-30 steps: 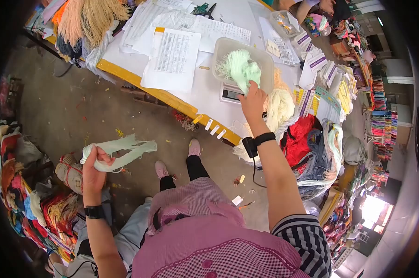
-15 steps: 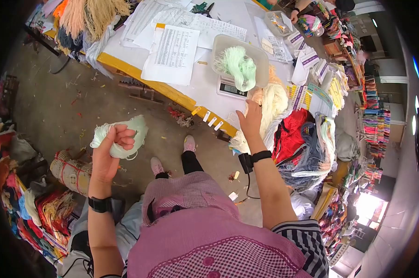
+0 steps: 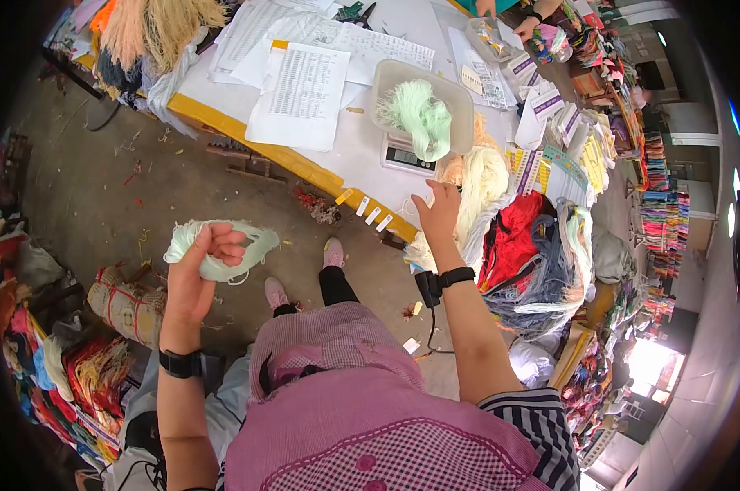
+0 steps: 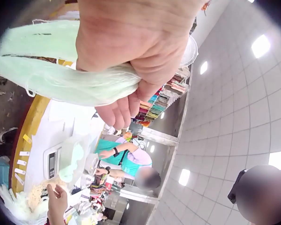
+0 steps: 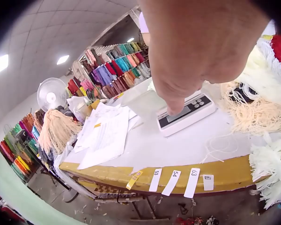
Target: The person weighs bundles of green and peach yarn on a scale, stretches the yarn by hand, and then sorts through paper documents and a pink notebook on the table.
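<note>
My left hand [image 3: 196,278] grips a hank of pale mint-green yarn [image 4: 84,86], fingers curled round it, out over the floor left of the table. The hank's loop hangs off past the fingers. My right hand [image 3: 440,214] hovers by the table's front edge with relaxed, spread fingers, holding nothing. It is nearest to the cream yarn [image 3: 484,176] and the digital scale [image 3: 408,159]. On the scale sits a clear plastic tub [image 3: 463,98], in which lies a bundle of mint-green yarn [image 3: 423,119] with frayed ends.
Printed sheets [image 3: 300,98] spread over the table, left of the scale. Numbered tags [image 5: 192,183] hang on its yellow edge [image 3: 247,141]. Red yarn [image 3: 513,237] and dark blue yarn lie at the right. Another person [image 4: 131,161] in teal works across the table.
My right hand has let go of the green yarn in the tub and drawn back toward the table edge. The left hand has raised its hank slightly and moved it right.
</note>
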The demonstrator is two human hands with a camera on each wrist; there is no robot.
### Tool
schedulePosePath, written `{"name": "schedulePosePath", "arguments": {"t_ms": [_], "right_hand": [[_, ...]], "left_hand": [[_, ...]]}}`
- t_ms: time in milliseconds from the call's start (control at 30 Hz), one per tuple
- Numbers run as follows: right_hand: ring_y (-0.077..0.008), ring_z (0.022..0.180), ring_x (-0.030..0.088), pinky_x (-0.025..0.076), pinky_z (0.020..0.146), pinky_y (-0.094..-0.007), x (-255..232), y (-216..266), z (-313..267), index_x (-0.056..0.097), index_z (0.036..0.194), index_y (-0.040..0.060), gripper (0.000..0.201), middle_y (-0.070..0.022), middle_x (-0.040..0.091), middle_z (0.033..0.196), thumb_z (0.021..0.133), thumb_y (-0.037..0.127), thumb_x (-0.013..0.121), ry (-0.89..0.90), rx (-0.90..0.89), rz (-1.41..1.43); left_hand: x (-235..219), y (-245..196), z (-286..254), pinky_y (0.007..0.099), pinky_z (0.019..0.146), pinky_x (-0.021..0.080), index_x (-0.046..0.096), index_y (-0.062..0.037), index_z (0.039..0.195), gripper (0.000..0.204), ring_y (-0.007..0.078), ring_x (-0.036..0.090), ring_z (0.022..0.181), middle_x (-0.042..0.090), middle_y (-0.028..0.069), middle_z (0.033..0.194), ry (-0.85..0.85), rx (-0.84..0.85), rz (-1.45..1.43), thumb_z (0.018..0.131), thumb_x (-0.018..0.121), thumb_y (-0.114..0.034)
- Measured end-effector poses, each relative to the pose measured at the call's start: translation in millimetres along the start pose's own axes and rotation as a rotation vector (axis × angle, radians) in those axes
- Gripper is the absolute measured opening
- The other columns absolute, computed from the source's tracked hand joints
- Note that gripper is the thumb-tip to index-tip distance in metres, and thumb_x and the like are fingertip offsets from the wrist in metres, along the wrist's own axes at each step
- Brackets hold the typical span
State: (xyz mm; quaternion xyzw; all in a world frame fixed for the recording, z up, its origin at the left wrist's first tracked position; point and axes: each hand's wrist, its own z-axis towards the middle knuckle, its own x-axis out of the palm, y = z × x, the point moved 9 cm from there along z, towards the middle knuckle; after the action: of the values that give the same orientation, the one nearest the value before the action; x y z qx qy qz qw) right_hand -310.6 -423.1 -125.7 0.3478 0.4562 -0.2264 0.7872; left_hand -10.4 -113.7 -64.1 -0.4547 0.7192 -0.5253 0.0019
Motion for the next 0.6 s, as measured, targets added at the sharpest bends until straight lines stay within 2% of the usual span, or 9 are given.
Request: {"name": "schedulePosePath", "arguments": {"t_ms": [67,167,600], "right_hand": [[-0.0327,0.095,0.047,0.039,0.085,-0.042,-5.5,-7.8,10.0,0.063,0.106,0.0086,0.047,-0.0112,0.051,0.097,0.064,0.02,0.081,-0.058,0.106,-0.036],[-0.0308,0.092,0.045,0.039,0.083,-0.0411,-8.8,-9.0,30.8,0.066,0.106,0.0101,0.05,-0.0093,0.048,0.094,0.061,0.023,0.083,-0.122,0.134,-0.063],[-0.0293,0.093,0.045,0.037,0.083,-0.0439,33.7,-19.9,72.9,0.068,0.096,0.0101,0.048,-0.0063,0.047,0.092,0.055,0.03,0.084,-0.13,0.044,-0.166]], "left_hand": [[0.8,2.7,2.9,0.0302,0.074,0.053,0.059,0.004,0.11,0.034,0.0187,0.065,0.082,0.067,0.015,0.098,0.005,-0.002,-0.006,0.096,0.051,-0.026],[-4.2,9.4,6.4,0.0308,0.074,0.053,0.06,0.0039,0.109,0.033,0.0192,0.065,0.081,0.067,0.0152,0.097,-0.012,-0.012,-0.009,0.096,0.051,-0.026],[-11.3,25.6,18.6,0.0316,0.072,0.053,0.061,0.0036,0.106,0.032,0.0203,0.065,0.079,0.068,0.0162,0.095,-0.141,-0.044,0.0,0.097,0.05,-0.025]]}}
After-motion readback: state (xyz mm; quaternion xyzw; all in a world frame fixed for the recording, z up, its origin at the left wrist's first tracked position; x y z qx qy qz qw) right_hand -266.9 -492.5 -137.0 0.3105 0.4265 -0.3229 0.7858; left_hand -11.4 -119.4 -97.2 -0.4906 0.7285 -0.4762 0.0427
